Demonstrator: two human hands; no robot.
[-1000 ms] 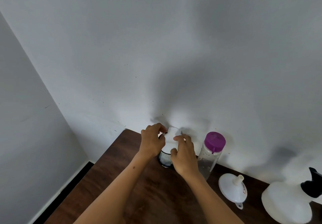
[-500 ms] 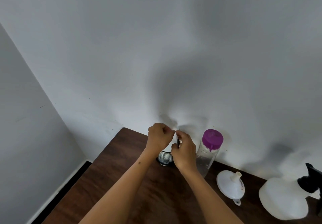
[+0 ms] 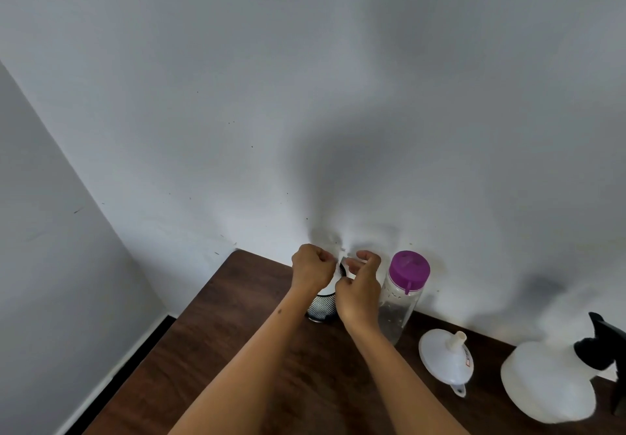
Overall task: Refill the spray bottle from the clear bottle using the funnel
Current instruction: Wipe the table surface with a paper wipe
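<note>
The clear bottle (image 3: pixel 399 302) with a purple lid (image 3: pixel 409 268) stands upright by the wall, just right of my hands. The white funnel (image 3: pixel 443 360) lies mouth-down on the table, spout up, right of the bottle. The white spray bottle (image 3: pixel 545 384) with a black trigger head (image 3: pixel 596 350) stands at the far right. My left hand (image 3: pixel 311 270) and my right hand (image 3: pixel 359 294) are closed together on a piece of white paper (image 3: pixel 327 290) over a black mesh cup (image 3: pixel 320 309). Most of the paper is hidden by my fingers.
The dark wooden table (image 3: pixel 237 333) butts against a white wall; its left edge drops to the floor beside a second wall. The mesh cup stands at the table's back, touching distance from the clear bottle.
The white paper, which stood tall above the cup, is now pressed down and mostly covered by my hands. Both hands have closed tighter over the cup. The view shifted slightly.
</note>
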